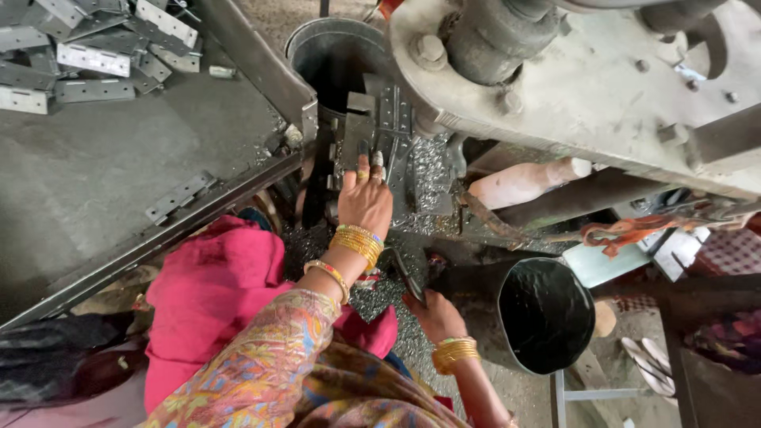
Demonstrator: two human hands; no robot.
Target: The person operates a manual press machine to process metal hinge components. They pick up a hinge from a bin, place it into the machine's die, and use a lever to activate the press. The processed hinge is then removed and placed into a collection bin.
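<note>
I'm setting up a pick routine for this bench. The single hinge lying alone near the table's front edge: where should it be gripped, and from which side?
Grip the lone hinge across its narrow width near the middle, coming from above. It lies flat on the grey table, open, long and thin, so only its two long edges offer opposing faces. Nothing touches it. The table's raised rim runs close along one side, so fingers there would likely have little room.

Hinges [87, 59] left of press [587, 87]; bucket [545, 315] below
</note>
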